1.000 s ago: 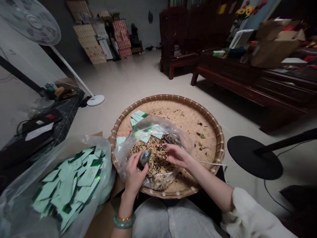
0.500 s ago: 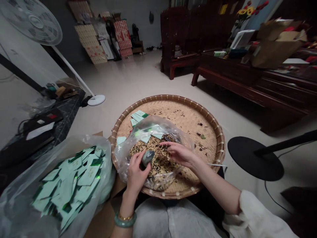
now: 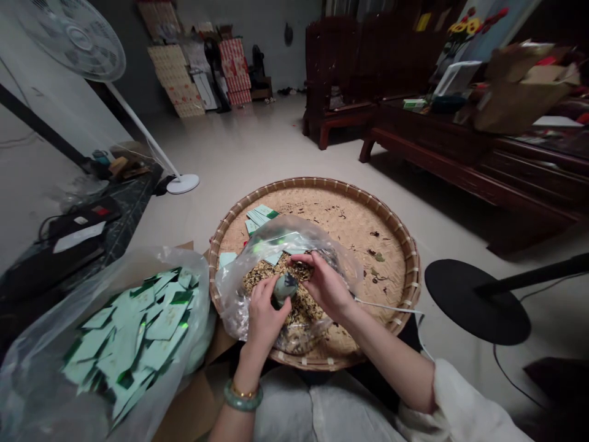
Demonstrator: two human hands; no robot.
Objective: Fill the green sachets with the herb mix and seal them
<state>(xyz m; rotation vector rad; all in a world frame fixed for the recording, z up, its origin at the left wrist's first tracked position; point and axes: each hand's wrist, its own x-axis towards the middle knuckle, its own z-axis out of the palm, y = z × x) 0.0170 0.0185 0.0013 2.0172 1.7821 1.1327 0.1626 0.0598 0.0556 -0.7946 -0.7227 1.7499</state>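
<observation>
In my left hand (image 3: 265, 307) is a small pale green packet (image 3: 284, 290), held by thumb and fingers, its mouth gaping up and dark stuff showing there. Just right of it hovers my right hand (image 3: 324, 283), fingers curved and apart from the thumb, with nothing visible between them. Both are over a clear plastic bag (image 3: 230, 313) filled with a loose tan and dark dried mix (image 3: 308, 313). The bag lies on a round woven bamboo tray (image 3: 391, 270). Several flat green packets (image 3: 261, 215) lie on the tray's far left part.
A large plastic bag (image 3: 197, 288) at my left holds many green packets (image 3: 133, 331). Dried leaf scraps (image 3: 377, 256) dot the tray's right side. A black round base (image 3: 476, 301) stands to the right, a white fan (image 3: 183, 183) ahead left, and dark wooden furniture (image 3: 460, 159) ahead right.
My right hand has come left and closer to the packet, its fingers opening. My left hand has shifted slightly right and up, turning the packet's mouth upward.
</observation>
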